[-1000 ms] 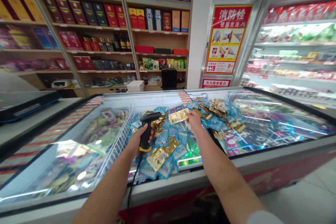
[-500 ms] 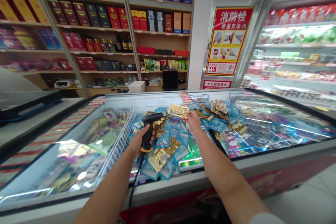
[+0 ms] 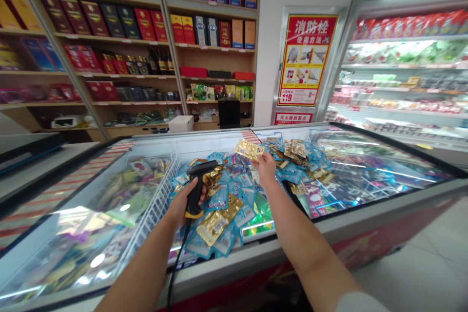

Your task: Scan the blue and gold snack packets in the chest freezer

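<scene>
My left hand (image 3: 185,201) is wrapped round the handle of a black and yellow barcode scanner (image 3: 194,195), its head tilted up and its cable hanging down over the freezer's front edge. Pinched in my right hand (image 3: 266,165) is a gold packet (image 3: 247,149), raised above the heap. Blue packets (image 3: 218,197) and gold packets (image 3: 215,222) lie piled beneath and between both hands. To the right of my right hand is a second pile of blue and gold packets (image 3: 294,151).
The packets rest on a chest freezer with glass lids (image 3: 365,165). Inside, a white wire basket (image 3: 148,219) stands at the left. Behind are shelves of boxed bottles (image 3: 215,48), a red fire-hydrant poster (image 3: 307,58) and a lit refrigerated display (image 3: 405,78).
The view has turned slightly right, so everything sits further left. My right hand still holds the gold packet, now tilted a little more. The scanner stays in my left hand.
</scene>
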`<state>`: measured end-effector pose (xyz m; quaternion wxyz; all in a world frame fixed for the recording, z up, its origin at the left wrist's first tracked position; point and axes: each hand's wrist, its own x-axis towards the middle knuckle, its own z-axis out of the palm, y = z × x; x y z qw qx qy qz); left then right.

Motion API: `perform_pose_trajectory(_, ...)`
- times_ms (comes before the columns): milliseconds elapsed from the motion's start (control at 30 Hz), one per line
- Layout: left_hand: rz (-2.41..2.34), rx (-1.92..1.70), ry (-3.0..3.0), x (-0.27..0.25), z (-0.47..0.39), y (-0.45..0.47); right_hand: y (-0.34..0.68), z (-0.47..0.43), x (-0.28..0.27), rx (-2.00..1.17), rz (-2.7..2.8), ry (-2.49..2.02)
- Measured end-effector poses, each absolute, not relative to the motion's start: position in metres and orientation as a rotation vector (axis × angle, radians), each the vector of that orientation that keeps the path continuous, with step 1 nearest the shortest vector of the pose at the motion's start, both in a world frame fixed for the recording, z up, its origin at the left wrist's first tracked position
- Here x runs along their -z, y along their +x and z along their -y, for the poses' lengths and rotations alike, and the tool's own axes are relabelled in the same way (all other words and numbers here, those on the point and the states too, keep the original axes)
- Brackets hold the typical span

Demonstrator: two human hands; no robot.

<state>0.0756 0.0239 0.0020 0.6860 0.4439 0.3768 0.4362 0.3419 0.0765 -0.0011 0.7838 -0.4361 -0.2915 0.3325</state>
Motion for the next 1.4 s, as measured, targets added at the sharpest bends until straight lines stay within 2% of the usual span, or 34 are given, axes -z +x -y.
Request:
perform_pose_trajectory(267, -0.848, -0.956, 1.004, -0.004, -0.025, 0.075, 0.395, -0.074, -0.015, -0.413, 0.261, -0.787)
perform_pose_trajectory(467, -0.858, -0.965, 0.977, -0.007, -0.024, 0.076, 0.417, -0.081, -0.009, -0.439, 0.109, -0.779)
perform_pose_trajectory(1267, -0.850, -0.997, 0.993, -0.005, -0.023, 0.077, 0.411, -0.076, -0.005, -0.655, 0.121, -0.815)
perform_pose_trajectory(1400, -0.848, -0.985, 1.003, -0.005, -0.024, 0.077, 0.410, -0.075, -0.007, -0.617, 0.140, -0.866)
